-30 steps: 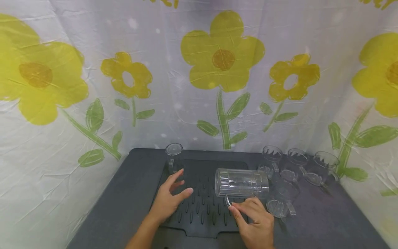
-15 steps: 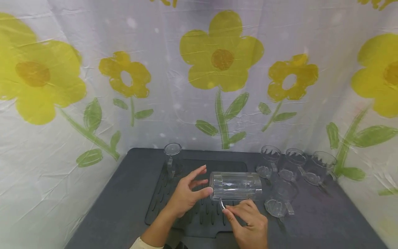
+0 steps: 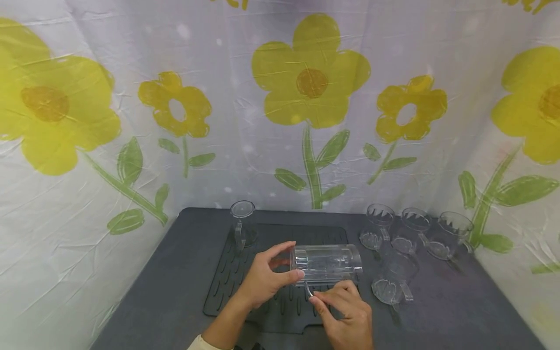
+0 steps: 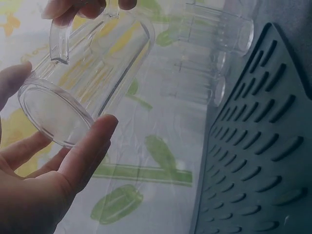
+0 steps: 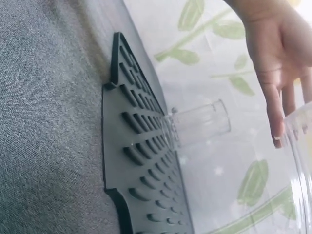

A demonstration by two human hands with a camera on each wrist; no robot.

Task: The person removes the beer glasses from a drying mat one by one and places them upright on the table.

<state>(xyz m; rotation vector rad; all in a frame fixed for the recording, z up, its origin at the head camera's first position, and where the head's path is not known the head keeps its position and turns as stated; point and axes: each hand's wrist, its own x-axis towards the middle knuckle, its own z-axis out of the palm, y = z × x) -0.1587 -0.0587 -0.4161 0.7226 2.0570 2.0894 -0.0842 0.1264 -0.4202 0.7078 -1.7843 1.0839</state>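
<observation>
A clear glass mug [image 3: 328, 265] lies sideways in the air above the black ridged mat [image 3: 227, 287]. My right hand [image 3: 345, 311] pinches its handle between thumb and fingers. Around the base end on the left, my left hand [image 3: 264, 277] holds the mug, thumb in front and fingers on the far side. In the left wrist view, this hand [image 4: 44, 190] spans the round base, and right-hand fingertips [image 4: 87, 9] are at the handle. The right wrist view catches only the mug's edge [image 5: 303, 165] and the left hand [image 5: 282, 53].
Another clear mug [image 3: 246, 231] stands on the mat's back left corner. Several clear mugs, including a front one [image 3: 393, 282], stand on the dark tabletop [image 3: 459, 311] at the right. Behind hangs a flowered curtain [image 3: 236, 146].
My left hand has moved right and taken hold of the mug's base end. My right hand has brought the mug slightly left and down, still pinching its handle.
</observation>
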